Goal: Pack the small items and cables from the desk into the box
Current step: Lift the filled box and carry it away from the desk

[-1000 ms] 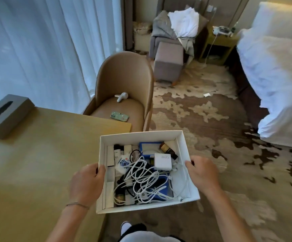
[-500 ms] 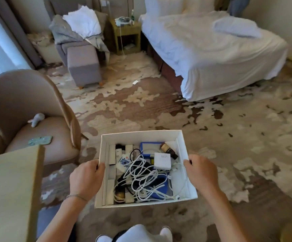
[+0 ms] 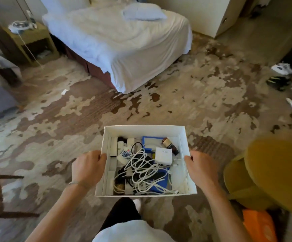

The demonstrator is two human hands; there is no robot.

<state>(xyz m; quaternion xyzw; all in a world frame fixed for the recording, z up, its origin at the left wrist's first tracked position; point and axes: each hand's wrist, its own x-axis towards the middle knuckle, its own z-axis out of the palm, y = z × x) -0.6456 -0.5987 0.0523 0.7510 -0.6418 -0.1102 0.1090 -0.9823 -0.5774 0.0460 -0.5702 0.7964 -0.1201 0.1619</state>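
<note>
I carry a white cardboard box (image 3: 144,130) in front of me above the carpet. My left hand (image 3: 87,167) grips its left wall and my right hand (image 3: 201,167) grips its right wall. Inside lies a tangle of white cables (image 3: 141,169) over a blue case (image 3: 159,185). A white charger cube (image 3: 163,155), a small brown bottle (image 3: 169,145), a blue-framed box (image 3: 150,143) and several small white items along the left side also lie in it. The desk is out of view.
A bed with white sheets (image 3: 120,42) stands ahead, a bedside table (image 3: 31,41) to its left. A mustard round seat (image 3: 270,173) is close on my right, an orange thing (image 3: 258,226) below it. Shoes (image 3: 281,69) lie at far right. Patterned carpet stretches between.
My view has swung right, away from the desk and beige chair, towards the bed and the mustard seat. Both hands keep the same grip on the box.
</note>
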